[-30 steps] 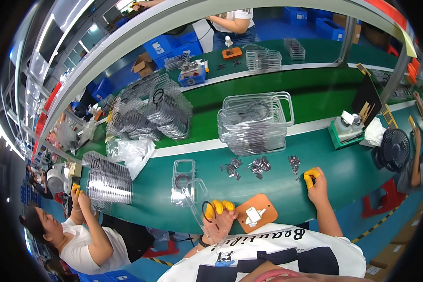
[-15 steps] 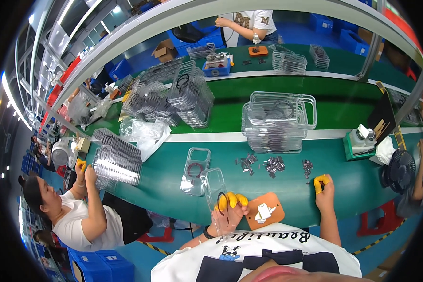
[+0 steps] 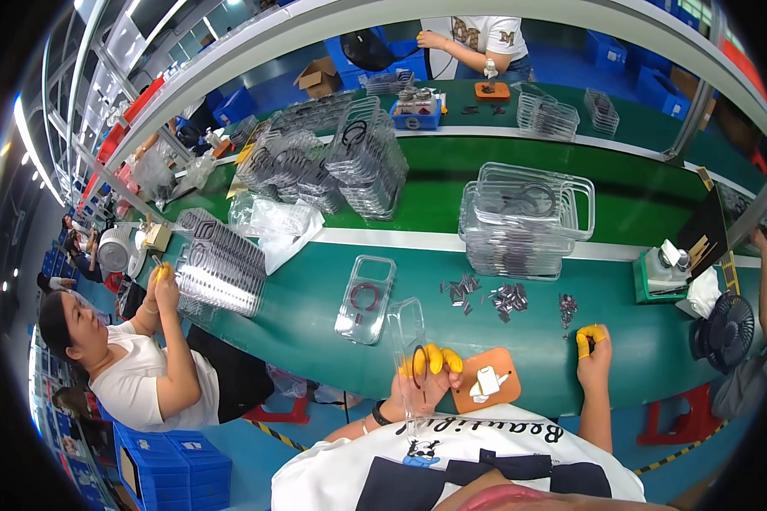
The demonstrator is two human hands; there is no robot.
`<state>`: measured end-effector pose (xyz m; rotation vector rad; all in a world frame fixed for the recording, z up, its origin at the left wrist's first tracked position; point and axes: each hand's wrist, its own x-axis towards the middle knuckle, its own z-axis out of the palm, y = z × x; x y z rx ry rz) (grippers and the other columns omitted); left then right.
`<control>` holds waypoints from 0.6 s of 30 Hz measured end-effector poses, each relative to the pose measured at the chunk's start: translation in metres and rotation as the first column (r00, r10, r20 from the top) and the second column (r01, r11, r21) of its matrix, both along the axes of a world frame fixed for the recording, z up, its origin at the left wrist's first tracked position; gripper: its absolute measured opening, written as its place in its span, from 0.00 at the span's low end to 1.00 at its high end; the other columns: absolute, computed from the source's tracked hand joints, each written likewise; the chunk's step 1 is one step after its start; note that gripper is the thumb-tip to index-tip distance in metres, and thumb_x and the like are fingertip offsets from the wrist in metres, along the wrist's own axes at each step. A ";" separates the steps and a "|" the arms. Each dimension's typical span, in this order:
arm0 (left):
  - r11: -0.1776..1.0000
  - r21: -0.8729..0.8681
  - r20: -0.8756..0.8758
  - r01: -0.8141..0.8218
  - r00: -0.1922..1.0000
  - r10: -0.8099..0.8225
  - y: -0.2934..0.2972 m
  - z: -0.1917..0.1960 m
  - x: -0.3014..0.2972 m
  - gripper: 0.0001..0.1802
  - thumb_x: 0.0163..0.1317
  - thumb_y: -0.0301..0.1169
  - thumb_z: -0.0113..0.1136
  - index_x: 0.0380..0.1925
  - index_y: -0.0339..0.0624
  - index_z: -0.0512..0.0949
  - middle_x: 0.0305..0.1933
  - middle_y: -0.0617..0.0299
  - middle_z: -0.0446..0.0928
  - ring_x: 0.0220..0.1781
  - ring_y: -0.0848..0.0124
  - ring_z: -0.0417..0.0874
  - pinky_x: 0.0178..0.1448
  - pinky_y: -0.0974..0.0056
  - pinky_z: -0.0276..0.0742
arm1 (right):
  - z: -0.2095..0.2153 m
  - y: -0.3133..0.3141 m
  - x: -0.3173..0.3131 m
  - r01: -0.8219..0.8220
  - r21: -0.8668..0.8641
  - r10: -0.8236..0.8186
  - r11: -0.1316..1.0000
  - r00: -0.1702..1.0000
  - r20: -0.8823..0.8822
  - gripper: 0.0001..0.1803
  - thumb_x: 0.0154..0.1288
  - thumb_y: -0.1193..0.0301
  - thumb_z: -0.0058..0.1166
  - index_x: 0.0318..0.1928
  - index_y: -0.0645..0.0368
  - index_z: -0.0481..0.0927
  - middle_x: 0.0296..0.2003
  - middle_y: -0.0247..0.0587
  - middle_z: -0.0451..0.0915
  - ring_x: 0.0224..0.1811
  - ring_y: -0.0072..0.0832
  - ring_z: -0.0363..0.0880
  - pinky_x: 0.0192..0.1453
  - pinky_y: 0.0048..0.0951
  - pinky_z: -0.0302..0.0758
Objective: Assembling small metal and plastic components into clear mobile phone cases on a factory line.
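My left hand [image 3: 435, 373], with yellow finger covers, grips a clear phone case [image 3: 407, 328] bearing a dark ring. The case stands tilted, nearly edge-on. On the green table beyond it lies another clear phone case [image 3: 366, 300] with a dark ring. My right hand [image 3: 594, 347] is at the table's near edge, its covered fingers curled together; whatever they pinch is hidden. Just beyond it is a small heap of dark pieces [image 3: 568, 308], with larger piles of dark strips [image 3: 510, 300] to the left. An orange pad [image 3: 507, 390] with a white piece [image 3: 487, 383] sits between my hands.
Stacked clear cases [image 3: 520, 247] stand at the table's far side, with more stacks [image 3: 222, 268] at left. A green bin [image 3: 656, 285] and a black fan [image 3: 726, 328] are at right. A co-worker [image 3: 149, 375] sits at left; another person [image 3: 486, 43] works across the line.
The whole view has shifted, moving the table's things rightward. The phone case in my left hand has turned more upright and edge-on. My right hand keeps its curled shape near the table edge.
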<state>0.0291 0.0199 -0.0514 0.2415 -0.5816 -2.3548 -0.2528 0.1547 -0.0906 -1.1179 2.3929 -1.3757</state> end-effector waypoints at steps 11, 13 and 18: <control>0.998 -0.058 -0.024 0.023 0.999 -0.024 0.000 -0.001 -0.003 0.21 0.62 0.53 0.42 0.31 0.46 0.69 0.36 0.57 0.69 0.38 0.68 0.66 0.42 0.61 0.62 | 0.004 -0.001 0.001 -0.005 -0.034 0.006 0.999 1.000 0.025 0.03 0.56 0.79 0.54 0.30 0.65 0.75 0.30 0.43 0.70 0.32 0.36 0.70 0.38 0.30 0.67; 0.997 -0.069 -0.026 0.022 0.999 -0.024 0.000 -0.001 -0.003 0.21 0.62 0.54 0.42 0.31 0.47 0.68 0.36 0.58 0.69 0.38 0.68 0.66 0.42 0.61 0.61 | 0.004 -0.001 0.002 -0.009 -0.030 0.009 1.000 1.000 0.004 0.03 0.56 0.79 0.54 0.30 0.65 0.75 0.30 0.43 0.70 0.32 0.36 0.69 0.38 0.31 0.67; 0.997 -0.063 -0.035 0.036 0.999 -0.038 0.000 0.001 -0.004 0.21 0.63 0.54 0.41 0.31 0.47 0.68 0.36 0.58 0.69 0.38 0.68 0.66 0.42 0.61 0.61 | 0.001 0.000 0.000 -0.010 -0.021 0.010 1.000 1.000 0.011 0.03 0.56 0.79 0.54 0.30 0.65 0.74 0.30 0.43 0.70 0.32 0.36 0.69 0.39 0.31 0.67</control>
